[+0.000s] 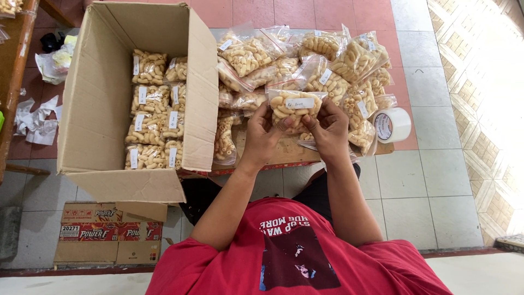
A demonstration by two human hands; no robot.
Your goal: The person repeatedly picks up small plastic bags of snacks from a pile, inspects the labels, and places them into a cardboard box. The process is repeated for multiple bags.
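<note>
Clear plastic makes the snack bag (295, 107) light, soft and slippery with crunchy bits that break, so your left hand (263, 135) and right hand (328, 131) pinch its lower corners gently above the worktop (273, 154).

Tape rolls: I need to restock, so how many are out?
1: a white tape roll on the right end of the low table, beside the snack bags. Others may be hidden under the bags.

We see bright, even daylight; glare washes out the floor tiles (491, 109) at the right edge, shadows stay soft, focus is sharp, and edges bend slightly.
</note>
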